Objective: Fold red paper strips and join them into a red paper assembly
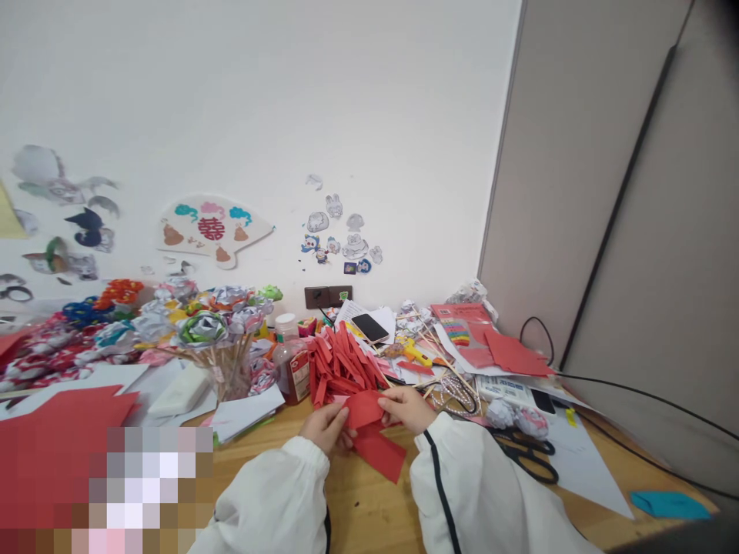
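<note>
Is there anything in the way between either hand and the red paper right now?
Nothing visible. The left hand and right hand both hold the red paper by its sides. The pile of red strips lies just beyond it on the table, not between paper and hands.

Plain red paper [365, 409], kinda mid-scene, top part bowed a bit and pinched by fingers [395, 402] on its left and right edges. There's a flat, roughly rectangular red piece [381, 455] just nearer, slanting near-right; can't tell if it's the same sheet.
</note>
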A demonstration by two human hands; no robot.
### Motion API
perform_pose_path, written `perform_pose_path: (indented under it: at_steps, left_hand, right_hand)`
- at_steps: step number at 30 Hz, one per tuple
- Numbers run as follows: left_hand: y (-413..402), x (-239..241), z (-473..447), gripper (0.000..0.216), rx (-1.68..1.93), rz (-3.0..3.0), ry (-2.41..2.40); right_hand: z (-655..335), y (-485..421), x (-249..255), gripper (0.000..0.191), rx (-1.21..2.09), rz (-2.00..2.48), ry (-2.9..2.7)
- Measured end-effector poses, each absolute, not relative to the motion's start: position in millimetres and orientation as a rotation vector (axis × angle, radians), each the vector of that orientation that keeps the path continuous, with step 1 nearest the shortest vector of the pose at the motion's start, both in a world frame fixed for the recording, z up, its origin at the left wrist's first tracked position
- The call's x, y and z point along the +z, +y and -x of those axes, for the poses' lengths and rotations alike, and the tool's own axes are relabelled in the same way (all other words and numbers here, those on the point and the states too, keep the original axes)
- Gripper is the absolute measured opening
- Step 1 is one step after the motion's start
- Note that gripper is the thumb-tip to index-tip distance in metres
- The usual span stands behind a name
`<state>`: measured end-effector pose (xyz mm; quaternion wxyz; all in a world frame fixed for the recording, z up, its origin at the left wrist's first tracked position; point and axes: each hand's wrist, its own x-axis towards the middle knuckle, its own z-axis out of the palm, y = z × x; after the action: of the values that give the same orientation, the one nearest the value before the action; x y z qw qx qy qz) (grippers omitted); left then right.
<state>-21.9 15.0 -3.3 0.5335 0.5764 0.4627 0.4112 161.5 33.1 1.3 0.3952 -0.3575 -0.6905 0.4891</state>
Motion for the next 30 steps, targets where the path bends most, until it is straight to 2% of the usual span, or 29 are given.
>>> perform_pose_path:
  at_steps: [7,14,18,23,26,30]
  left_hand:
    - [7.8,14.1,22.2,0.058,0.891,-1.2,0.896]
    - [3.6,25.9,26.9,0.068,0.937,-1.04,0.794]
    - [3.9,26.5,28.7,0.064,0.958,-1.022,0.782]
    - [4.4,24.9,29.0,0.049,0.916,-1.069,0.756]
    - [3.4,24.9,26.4,0.048,0.904,-1.089,0.761]
    - [2.1,23.1,20.7,0.051,0.935,-1.054,0.847]
  right_hand:
    - [-161.8,28.2,11.9,0.036,1.394,0.783,-1.542]
    - [-156.8,24.3,11.1,0.025,1.514,0.628,-1.34]
    - [-154.4,21.9,11.8,0.018,1.469,0.603,-1.322]
    - [-157.8,19.5,12.8,0.023,1.471,0.652,-1.465]
    - [-158.7,19.4,12.3,0.021,1.367,0.69,-1.544]
    - [-158.5,20.3,11.2,0.017,1.062,0.683,-1.698]
